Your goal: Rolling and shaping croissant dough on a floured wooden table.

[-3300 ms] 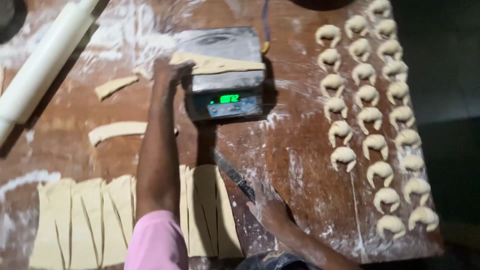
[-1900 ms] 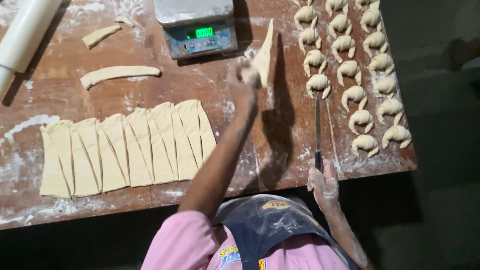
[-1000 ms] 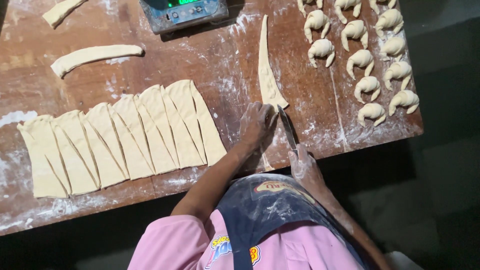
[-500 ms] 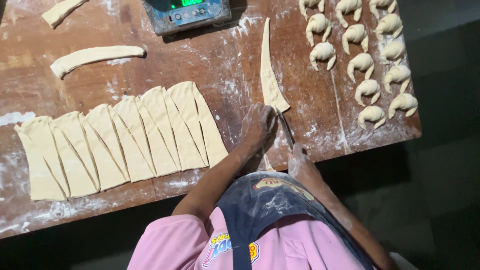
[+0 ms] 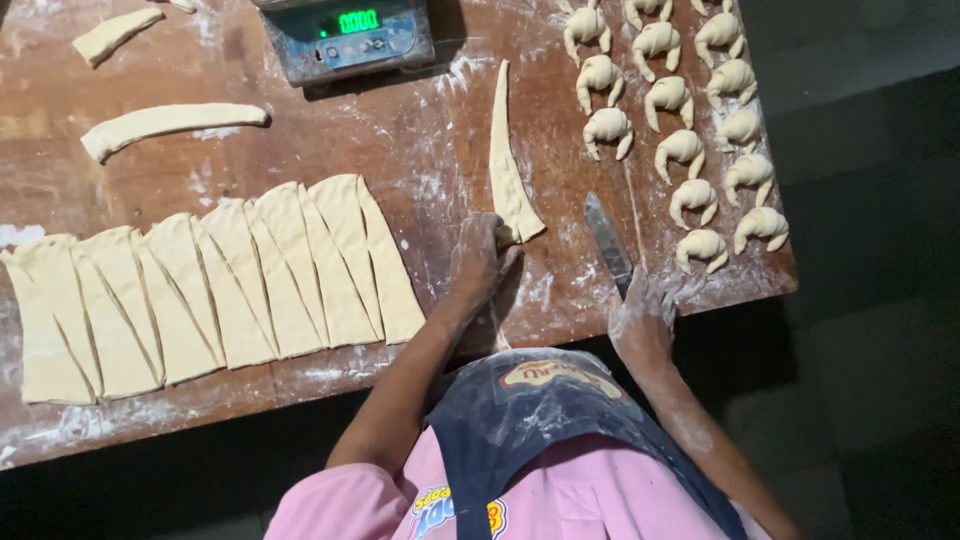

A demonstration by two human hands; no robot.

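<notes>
Cut dough triangles (image 5: 210,285) lie side by side at left on the floured tabletop (image 5: 420,150), ready to pick. Left hand (image 5: 480,262) presses curled fingers on the wide end of one long dough strip (image 5: 508,165), pinning it. Right hand (image 5: 640,315) grips a knife (image 5: 607,240), blade flat. Shaped rolls (image 5: 680,110) sit in rows, well apart at right.

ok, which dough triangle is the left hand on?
The long thin dough triangle lying alone right of the cut row; the left hand presses its wide end, point toward the scale.
</notes>
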